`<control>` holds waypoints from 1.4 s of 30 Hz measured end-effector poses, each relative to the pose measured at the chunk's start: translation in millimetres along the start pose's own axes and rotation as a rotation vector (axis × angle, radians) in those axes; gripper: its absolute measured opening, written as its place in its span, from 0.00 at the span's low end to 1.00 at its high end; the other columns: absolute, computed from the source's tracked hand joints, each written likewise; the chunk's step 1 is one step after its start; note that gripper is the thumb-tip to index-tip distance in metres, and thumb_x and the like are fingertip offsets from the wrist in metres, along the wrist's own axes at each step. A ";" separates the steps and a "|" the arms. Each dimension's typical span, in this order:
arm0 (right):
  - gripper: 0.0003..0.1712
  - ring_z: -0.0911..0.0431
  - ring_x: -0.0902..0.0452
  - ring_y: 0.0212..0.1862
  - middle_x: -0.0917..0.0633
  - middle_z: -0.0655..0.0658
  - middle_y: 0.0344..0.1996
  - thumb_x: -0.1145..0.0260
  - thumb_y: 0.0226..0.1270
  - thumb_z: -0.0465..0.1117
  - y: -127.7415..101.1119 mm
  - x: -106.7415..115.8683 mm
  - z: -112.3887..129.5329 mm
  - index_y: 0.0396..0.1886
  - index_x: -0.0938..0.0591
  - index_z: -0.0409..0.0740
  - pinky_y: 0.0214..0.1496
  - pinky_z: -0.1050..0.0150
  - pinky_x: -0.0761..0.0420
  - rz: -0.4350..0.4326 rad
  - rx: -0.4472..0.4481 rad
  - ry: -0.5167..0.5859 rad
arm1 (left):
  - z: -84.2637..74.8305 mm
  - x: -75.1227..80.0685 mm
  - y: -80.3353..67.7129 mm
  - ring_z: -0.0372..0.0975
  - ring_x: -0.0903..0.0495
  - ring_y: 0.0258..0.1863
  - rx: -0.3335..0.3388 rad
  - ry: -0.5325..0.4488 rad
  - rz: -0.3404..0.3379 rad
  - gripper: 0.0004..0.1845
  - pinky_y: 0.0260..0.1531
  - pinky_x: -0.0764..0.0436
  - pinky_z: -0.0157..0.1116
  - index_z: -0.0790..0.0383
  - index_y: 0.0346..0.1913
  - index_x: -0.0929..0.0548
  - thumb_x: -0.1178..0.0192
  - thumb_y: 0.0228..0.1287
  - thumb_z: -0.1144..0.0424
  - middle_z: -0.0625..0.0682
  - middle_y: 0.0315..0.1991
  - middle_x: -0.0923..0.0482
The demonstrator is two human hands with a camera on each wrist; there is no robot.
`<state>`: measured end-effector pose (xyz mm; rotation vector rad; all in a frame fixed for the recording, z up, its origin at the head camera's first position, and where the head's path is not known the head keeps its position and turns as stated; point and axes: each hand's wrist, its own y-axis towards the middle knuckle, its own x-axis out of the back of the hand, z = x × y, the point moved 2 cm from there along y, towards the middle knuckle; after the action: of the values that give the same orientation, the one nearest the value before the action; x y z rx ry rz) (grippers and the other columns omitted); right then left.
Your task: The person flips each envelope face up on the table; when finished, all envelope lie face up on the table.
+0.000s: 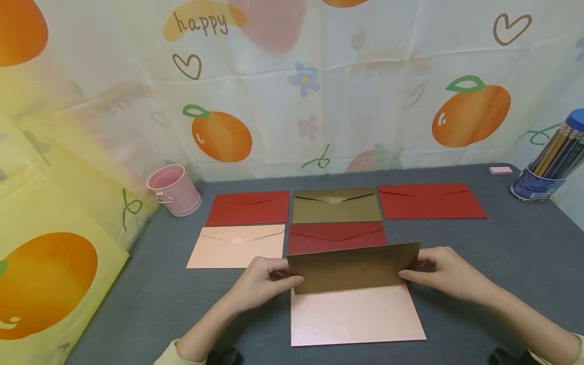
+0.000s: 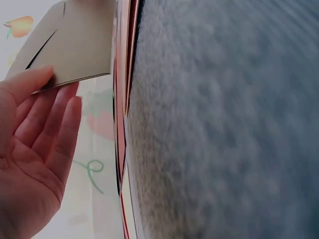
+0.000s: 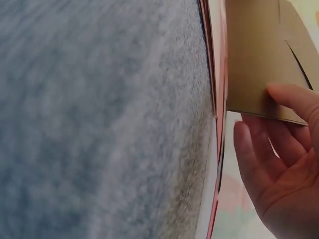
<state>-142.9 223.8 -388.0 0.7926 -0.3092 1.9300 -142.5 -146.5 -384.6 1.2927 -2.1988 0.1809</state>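
At table front, left hand [image 1: 260,284] and right hand [image 1: 444,274] pinch the gold envelope [image 1: 353,268] ends above the pink envelope [image 1: 356,314]; placement step underway, next move needs level lowering

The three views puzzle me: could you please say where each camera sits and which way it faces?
Head: above, facing forward and down at the grey felt table; both forearms show, left hand and right hand pinching the gold-brown paper envelope.
Left wrist: beside the left palm, facing along the felt.
Right wrist: mirrored, showing right fingers.
All three views share the envelope.
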 end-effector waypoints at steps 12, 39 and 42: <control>0.17 0.61 0.21 0.34 0.13 0.48 0.33 0.32 0.66 0.42 -4.4 22.1 -22.5 0.48 0.21 0.36 0.32 0.66 0.24 -0.066 -0.255 0.221 | -1.4 -27.6 28.3 0.38 0.16 0.36 0.358 -0.485 -0.120 0.16 0.41 0.16 0.39 0.70 0.50 0.18 0.33 0.60 0.67 0.54 0.37 0.16; 0.45 0.74 0.27 0.35 0.22 0.28 0.50 0.38 0.70 0.54 -51.1 95.3 -108.3 0.68 0.41 0.22 0.35 0.66 0.20 -0.146 -0.582 -0.029 | -48.5 -123.2 105.3 0.50 0.34 0.67 0.443 -1.030 -0.104 0.30 0.68 0.38 0.44 0.73 0.68 0.37 0.47 0.68 0.61 0.62 0.66 0.32; 0.46 0.69 0.26 0.36 0.24 0.24 0.51 0.40 0.71 0.57 -56.5 103.8 -118.9 0.67 0.41 0.21 0.35 0.63 0.20 -0.164 -0.607 -0.065 | -52.6 -132.7 113.9 0.53 0.38 0.68 0.473 -1.102 -0.078 0.33 0.69 0.41 0.46 0.73 0.70 0.38 0.49 0.69 0.56 0.63 0.68 0.36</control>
<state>-171.7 386.3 -417.4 0.4561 -0.7979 1.5319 -167.7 34.1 -393.9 2.0694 -3.1135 -0.0874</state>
